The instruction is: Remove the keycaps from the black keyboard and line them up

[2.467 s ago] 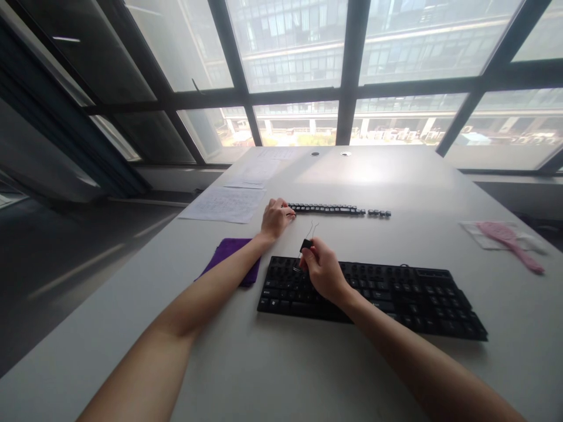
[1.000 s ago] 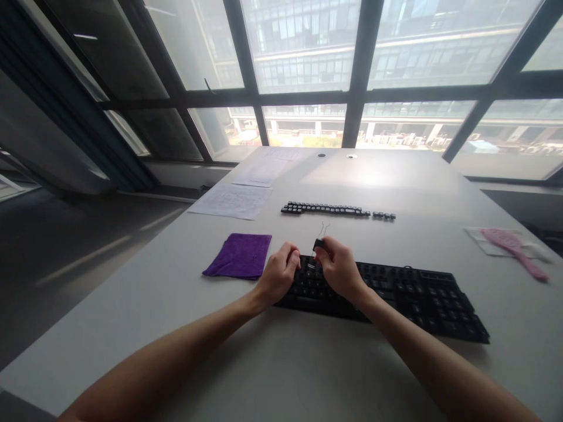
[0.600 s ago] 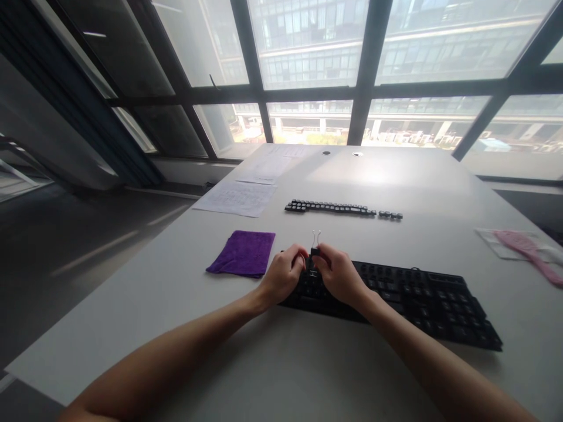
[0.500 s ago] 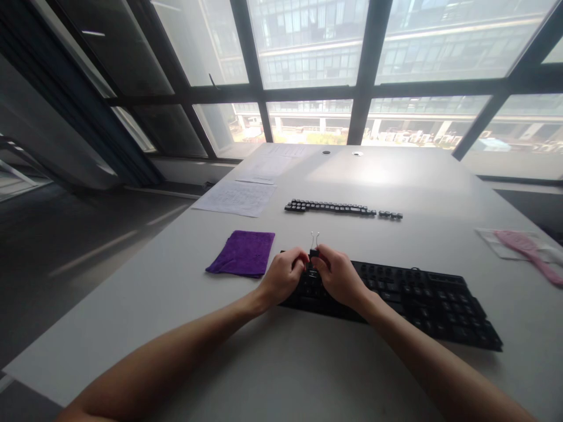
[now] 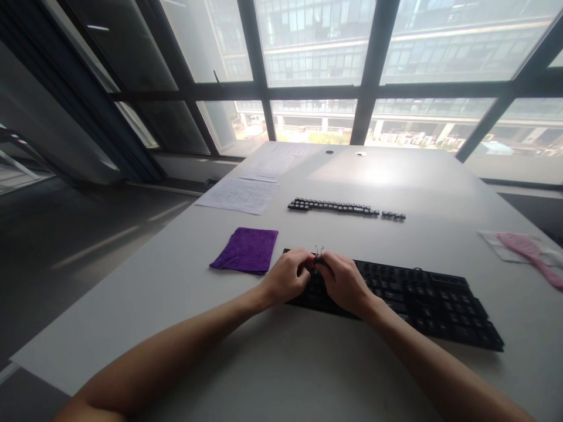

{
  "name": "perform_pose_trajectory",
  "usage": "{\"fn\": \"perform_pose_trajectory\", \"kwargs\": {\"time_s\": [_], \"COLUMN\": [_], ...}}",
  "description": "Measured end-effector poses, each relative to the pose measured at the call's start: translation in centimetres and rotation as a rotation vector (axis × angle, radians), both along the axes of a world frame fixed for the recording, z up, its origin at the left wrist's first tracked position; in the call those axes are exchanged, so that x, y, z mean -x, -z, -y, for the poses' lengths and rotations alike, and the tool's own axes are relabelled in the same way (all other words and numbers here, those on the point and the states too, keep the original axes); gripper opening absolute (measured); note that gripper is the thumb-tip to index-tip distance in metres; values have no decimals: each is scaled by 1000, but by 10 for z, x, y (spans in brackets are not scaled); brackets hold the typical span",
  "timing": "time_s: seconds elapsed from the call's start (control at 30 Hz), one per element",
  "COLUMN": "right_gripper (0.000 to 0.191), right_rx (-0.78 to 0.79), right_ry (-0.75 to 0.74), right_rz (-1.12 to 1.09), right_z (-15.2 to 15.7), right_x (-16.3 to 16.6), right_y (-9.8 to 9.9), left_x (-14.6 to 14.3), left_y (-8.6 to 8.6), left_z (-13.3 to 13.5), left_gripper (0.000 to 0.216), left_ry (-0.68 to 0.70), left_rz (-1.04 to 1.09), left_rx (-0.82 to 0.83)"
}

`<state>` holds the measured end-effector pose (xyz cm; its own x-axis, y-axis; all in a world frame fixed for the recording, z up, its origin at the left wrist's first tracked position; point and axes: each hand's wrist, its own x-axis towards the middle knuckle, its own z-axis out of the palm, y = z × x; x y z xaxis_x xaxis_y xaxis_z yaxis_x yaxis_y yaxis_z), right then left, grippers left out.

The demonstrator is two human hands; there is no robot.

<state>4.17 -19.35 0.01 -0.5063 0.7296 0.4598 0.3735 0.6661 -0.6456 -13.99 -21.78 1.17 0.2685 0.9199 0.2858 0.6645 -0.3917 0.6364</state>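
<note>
Over the left part of a black keyboard (image 5: 413, 299), my two hands meet at the fingertips around a small keycap puller (image 5: 318, 259). Its two thin wires stick up above my fingers, and its dark body is mostly covered. My right hand (image 5: 345, 281) is closed on it from the right. My left hand (image 5: 288, 274), also closed, presses its thumb and forefinger against it from the left. The keys under my fingers are hidden.
Beyond the keyboard lie rows of loose black keycaps (image 5: 338, 206), with a small group at their right. A folded purple cloth (image 5: 248, 251) is at left, behind it papers (image 5: 240, 196). A pink brush-like object (image 5: 523, 245) rests on a white packet at far right.
The puller has dropped lower between my fingers and its wires stand less tall. My hands have drawn closer together. The whole view has shifted slightly.
</note>
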Motion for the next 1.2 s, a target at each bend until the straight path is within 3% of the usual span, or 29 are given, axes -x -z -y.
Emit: {"fn": "perform_pose_trajectory", "kwargs": {"time_s": [0.17, 0.37, 0.87, 1.0, 1.2], "right_gripper": [22, 20, 19, 13, 12], "right_rx": [67, 12, -17, 94, 133], "right_ry": [36, 38, 48, 115, 129], "right_rz": [-44, -17, -49, -38, -69], "right_z": [-1, -1, 1, -1, -7], "right_x": [0, -2, 1, 2, 0], "right_y": [4, 7, -1, 1, 2], "left_x": [1, 1, 0, 2, -1], "left_y": [0, 5, 13, 17, 7], "left_z": [0, -3, 4, 5, 6], "left_gripper": [6, 6, 14, 25, 12], "left_ry": [65, 57, 62, 25, 124], "left_rz": [-47, -67, -75, -36, -337], "left_rx": [25, 63, -179, -228, -401]}}
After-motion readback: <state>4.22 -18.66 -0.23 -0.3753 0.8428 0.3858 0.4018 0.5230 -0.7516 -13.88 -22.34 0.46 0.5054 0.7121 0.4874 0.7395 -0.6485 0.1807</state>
